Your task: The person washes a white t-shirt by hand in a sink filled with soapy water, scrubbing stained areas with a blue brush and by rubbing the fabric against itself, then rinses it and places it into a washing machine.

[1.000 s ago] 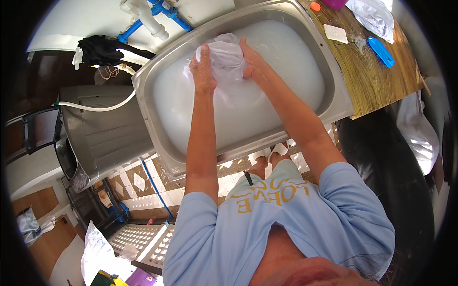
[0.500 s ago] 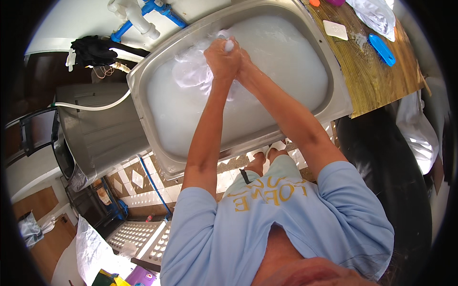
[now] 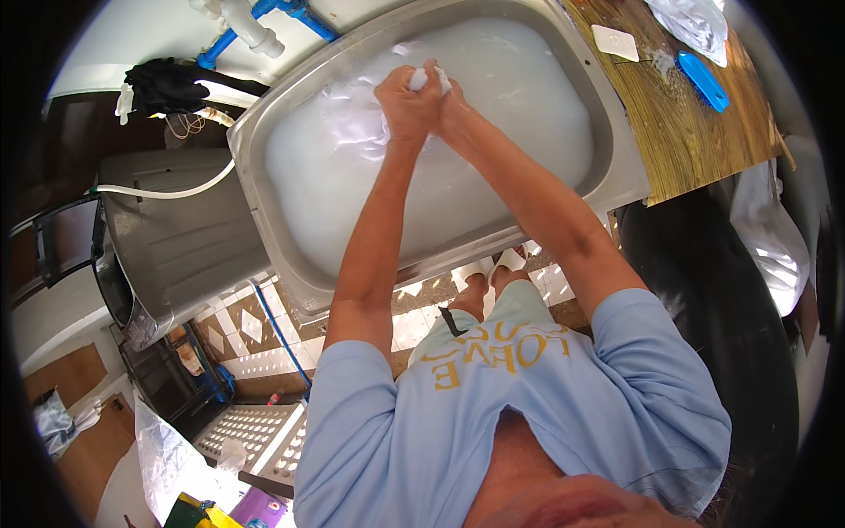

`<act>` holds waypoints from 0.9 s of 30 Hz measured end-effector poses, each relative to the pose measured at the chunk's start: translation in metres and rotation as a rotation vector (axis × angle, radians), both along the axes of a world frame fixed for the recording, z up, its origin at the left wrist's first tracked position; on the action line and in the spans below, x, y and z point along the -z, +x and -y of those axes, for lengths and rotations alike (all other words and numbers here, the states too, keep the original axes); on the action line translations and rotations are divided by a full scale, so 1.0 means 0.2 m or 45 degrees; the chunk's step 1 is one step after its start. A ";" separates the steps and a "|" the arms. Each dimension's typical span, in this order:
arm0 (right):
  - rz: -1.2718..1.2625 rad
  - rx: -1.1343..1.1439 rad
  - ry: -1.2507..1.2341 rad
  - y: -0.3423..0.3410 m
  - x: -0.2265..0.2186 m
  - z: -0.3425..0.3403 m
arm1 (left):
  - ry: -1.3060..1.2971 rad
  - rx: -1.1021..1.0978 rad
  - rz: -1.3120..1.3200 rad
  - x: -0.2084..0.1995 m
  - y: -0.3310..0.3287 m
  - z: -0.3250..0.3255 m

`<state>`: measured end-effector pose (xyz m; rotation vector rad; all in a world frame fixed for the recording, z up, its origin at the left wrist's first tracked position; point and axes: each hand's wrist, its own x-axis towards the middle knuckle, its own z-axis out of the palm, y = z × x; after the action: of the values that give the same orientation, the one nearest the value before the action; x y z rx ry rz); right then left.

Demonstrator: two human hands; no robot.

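Observation:
A white cloth (image 3: 359,121) lies partly under the cloudy water in the metal sink (image 3: 618,132), with part of it bunched up between my hands. My left hand (image 3: 405,107) is closed around the bunched part, and a white wad of it bulges out above the fingers. Pressed close beside it, my right hand (image 3: 447,107) is closed on the same bunch. Both hands are together toward the sink's far side, at the water's surface. Some of the right fingers are hidden behind the cloth and the left hand.
On the wooden counter (image 3: 695,141) at the right lie a white bar of soap (image 3: 614,42), a blue brush (image 3: 702,81) and a clear plastic bag (image 3: 695,26). Blue and white pipes (image 3: 251,31) run behind the sink. A pale hose (image 3: 176,195) hangs at the left beside a grey bin-like container (image 3: 180,238).
My hands keep their grip on the cloth and have shifted slightly against each other. More of the white wad shows between them. The view has moved a little.

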<state>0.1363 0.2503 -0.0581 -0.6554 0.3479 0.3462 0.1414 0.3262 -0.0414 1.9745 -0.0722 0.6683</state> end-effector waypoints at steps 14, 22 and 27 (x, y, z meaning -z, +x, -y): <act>-0.347 0.073 0.002 0.07 -0.04 -0.02 | -0.213 0.054 -0.116 -0.08 -0.01 0.00; 0.174 -0.082 0.493 0.10 0.19 0.08 | 0.089 0.156 0.175 -0.13 -0.09 0.19; -0.375 -0.003 -0.102 -0.03 -0.17 -0.08 | 0.018 -0.126 -0.160 0.08 0.12 -0.22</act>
<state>0.1296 0.2665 -0.0232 -0.6838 0.6447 0.4341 0.1651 0.3697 -0.0570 2.0391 0.0982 0.6066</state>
